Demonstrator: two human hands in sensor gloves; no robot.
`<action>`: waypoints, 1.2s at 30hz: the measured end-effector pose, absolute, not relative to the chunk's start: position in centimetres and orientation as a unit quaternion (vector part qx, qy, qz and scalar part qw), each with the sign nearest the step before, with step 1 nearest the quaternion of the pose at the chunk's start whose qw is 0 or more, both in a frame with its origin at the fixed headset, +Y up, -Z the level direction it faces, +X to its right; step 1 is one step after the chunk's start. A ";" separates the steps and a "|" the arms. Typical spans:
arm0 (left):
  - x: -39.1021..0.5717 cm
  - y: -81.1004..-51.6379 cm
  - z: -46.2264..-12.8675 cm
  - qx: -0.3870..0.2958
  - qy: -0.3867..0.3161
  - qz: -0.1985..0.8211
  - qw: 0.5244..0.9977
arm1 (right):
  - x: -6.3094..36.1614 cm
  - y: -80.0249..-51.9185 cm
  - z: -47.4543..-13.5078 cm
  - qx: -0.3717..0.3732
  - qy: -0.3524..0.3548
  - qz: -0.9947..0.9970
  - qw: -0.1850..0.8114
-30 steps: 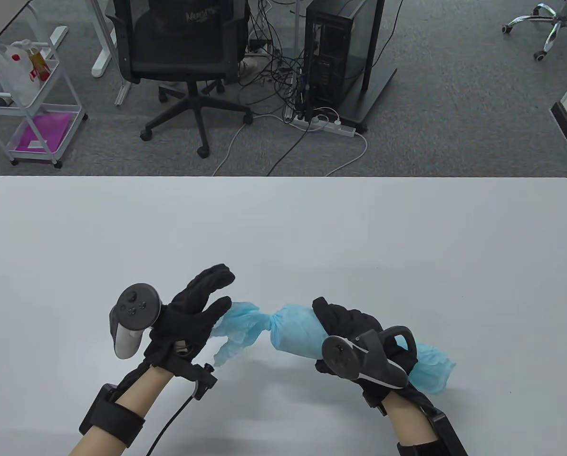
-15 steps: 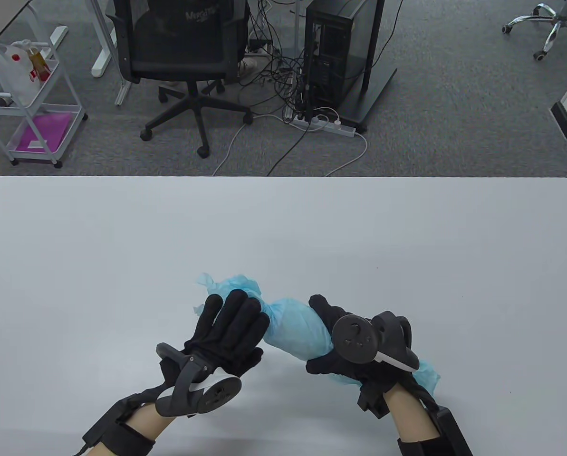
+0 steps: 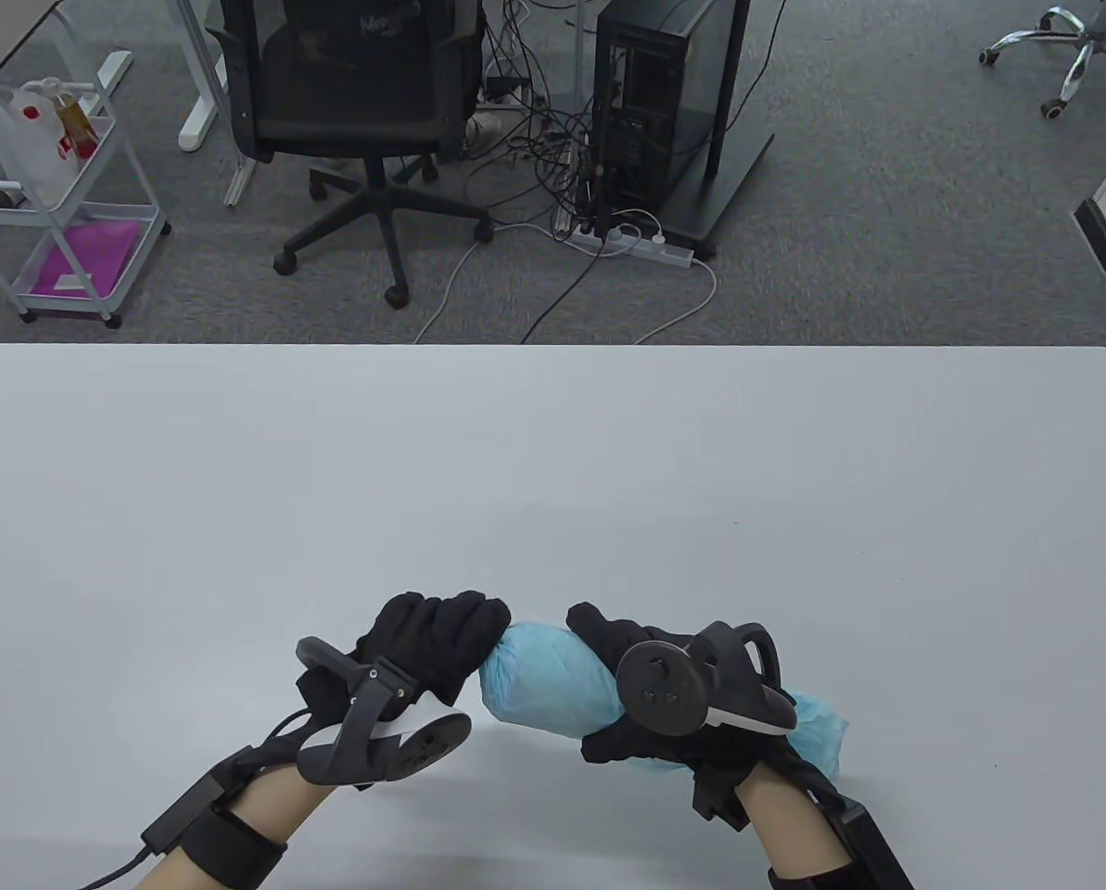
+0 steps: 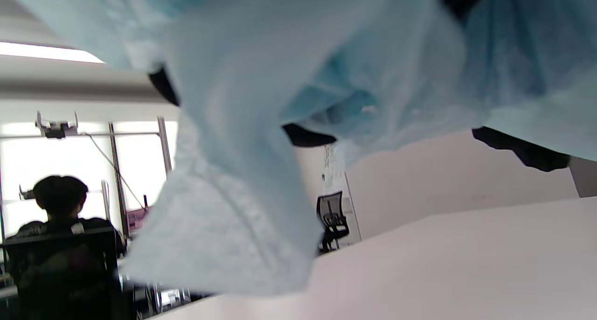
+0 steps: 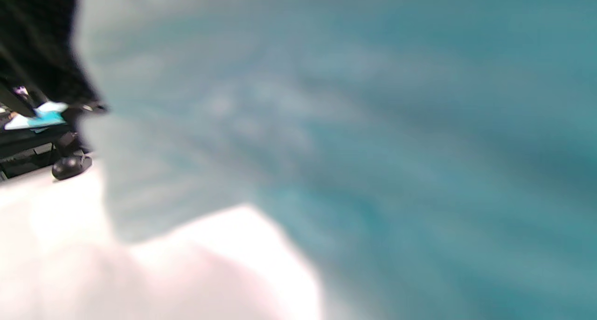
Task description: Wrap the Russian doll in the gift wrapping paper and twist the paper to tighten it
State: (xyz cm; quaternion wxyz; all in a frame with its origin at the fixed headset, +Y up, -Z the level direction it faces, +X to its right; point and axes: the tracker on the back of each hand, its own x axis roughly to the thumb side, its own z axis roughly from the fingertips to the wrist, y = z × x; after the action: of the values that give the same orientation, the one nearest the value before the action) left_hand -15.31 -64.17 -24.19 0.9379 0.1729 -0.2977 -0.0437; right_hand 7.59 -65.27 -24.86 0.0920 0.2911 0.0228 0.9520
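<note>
Fingers [image 3: 460, 626] of your left hand [image 3: 423, 649] are curled shut around the gathered left end of the blue wrapping paper [image 3: 543, 681], bunching it just where the wrapped bundle begins; the loose tail of that end hangs below the fist, filling the left wrist view as a crumpled blue flap [image 4: 224, 226]. To the right of this grip lies the wrapped Russian doll [image 3: 553, 691], entirely covered by paper, so its own surface is not visible. The bundle is held just above the white surface [image 3: 553, 464], near your edge of it; whether it touches the surface cannot be told. Its long axis runs left to right, dipping slightly toward your right. Further right, your right hand [image 3: 645, 686] is wrapped over the body of the bundle, fingers curled round it from above, and the right wrist view shows only blurred blue paper close to the lens. Beyond that hand, the right tail of paper [image 3: 817, 737] fans out loose and appears untwisted. Judged from this layout, the left end is the one being tightened: your left hand sits on the axis at the neck, the right hand anchors the body, and the twist turns about that shared axis.
</note>
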 end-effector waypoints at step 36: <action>-16.3 -74.4 -31.5 -0.587 -0.281 0.431 0.624 | 5.6 -66.5 -21.1 0.304 -0.145 0.937 -0.095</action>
State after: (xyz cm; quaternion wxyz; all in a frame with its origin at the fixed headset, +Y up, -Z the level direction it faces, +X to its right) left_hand -16.32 -74.41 -31.45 0.6244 -0.5874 -0.2815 0.4310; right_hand 5.58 -66.54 -21.09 -0.0947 0.3039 -0.1448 0.9369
